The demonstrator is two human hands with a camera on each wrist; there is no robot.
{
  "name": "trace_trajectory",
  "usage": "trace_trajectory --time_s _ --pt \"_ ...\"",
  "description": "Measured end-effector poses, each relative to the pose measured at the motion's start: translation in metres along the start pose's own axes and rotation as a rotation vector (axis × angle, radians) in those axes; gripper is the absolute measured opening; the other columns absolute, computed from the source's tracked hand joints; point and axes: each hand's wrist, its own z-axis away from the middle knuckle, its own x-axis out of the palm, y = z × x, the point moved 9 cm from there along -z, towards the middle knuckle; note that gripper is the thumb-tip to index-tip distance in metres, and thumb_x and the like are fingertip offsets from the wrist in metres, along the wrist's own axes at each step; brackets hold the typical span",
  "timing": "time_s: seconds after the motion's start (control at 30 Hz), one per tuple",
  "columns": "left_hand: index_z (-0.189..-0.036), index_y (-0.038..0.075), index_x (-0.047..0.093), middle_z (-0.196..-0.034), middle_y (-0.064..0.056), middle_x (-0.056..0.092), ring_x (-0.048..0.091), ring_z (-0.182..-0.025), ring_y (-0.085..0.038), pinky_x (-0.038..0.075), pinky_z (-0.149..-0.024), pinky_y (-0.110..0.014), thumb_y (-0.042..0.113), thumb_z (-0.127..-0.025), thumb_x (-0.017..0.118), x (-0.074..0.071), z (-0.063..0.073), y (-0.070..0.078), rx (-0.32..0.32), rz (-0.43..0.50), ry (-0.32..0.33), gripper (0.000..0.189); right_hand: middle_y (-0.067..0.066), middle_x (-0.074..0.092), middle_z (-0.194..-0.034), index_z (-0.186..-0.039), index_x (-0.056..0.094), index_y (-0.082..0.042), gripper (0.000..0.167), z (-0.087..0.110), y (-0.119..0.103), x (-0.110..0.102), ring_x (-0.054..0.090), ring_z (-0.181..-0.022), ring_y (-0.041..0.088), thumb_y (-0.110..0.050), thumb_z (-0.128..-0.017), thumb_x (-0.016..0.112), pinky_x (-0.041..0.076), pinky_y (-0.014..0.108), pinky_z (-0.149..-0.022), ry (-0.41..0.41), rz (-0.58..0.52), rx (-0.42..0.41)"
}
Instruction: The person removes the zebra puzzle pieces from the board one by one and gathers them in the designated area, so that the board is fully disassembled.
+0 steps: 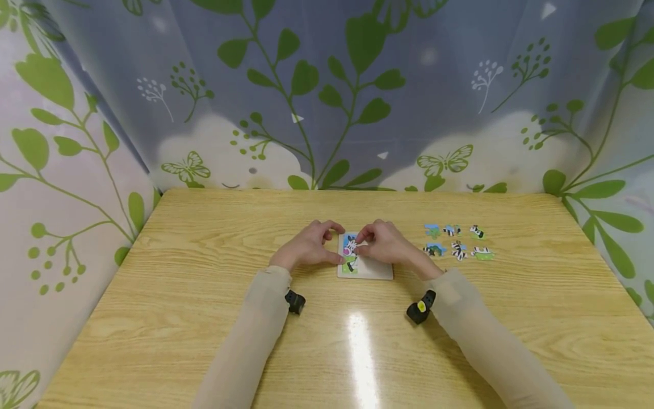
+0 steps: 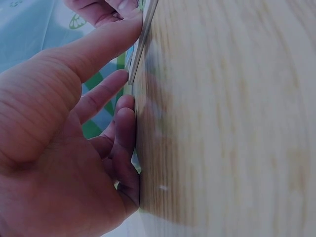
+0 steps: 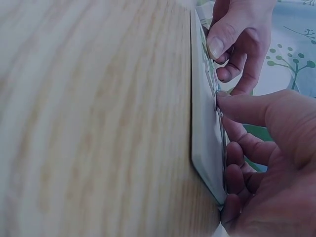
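A small jigsaw board [image 1: 375, 270] lies flat on the table, with picture pieces along its left side and a pale bare surface at its right. My left hand [image 1: 309, 245] is at the board's left edge; its extended thumb and index finger touch the board. My right hand [image 1: 385, 243] reaches over the board from the right and pinches a puzzle piece [image 1: 351, 249] between thumb and index finger, against the left column. The fingers partly hide that piece. In the right wrist view, the right thumb [image 3: 242, 106] meets the upper face of the board [image 3: 205, 133].
Several loose puzzle pieces [image 1: 458, 250] lie in two rows right of the board, close to the right forearm. The wooden table [image 1: 204, 307] ends at a leaf-patterned curtain [image 1: 327, 113] behind. Black wrist devices [image 1: 421, 307] hang below both cuffs.
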Motion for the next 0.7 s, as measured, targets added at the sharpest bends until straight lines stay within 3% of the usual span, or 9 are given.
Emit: trace_trajectory --time_s 0.37,0.7 --pt "-0.141 0.025 0.054 -0.129 -0.008 0.051 0.049 -0.117 -0.024 0.045 -0.101 -0.042 0.031 -0.084 0.085 -0.0011 -0.0013 0.0008 0.009 -0.030 0.004 0.064 0.006 0.067 -0.090 -0.097 0.075 -0.008 0.014 -0.0004 -0.0014 -0.0013 0.050 -0.081 0.018 -0.020 -0.090 0.077 0.037 0.031 -0.076 0.008 0.006 -0.021" --pt "-0.141 0.025 0.055 -0.127 -0.008 0.051 0.049 -0.116 -0.023 0.045 -0.100 -0.042 0.031 -0.084 0.085 -0.0011 -0.0009 0.0013 0.012 -0.037 0.006 0.065 0.006 0.065 -0.090 -0.096 0.076 -0.009 0.014 0.0007 -0.0022 -0.0021 0.049 -0.088 0.020 -0.021 -0.089 0.077 0.034 0.038 -0.088 0.019 0.008 -0.027"
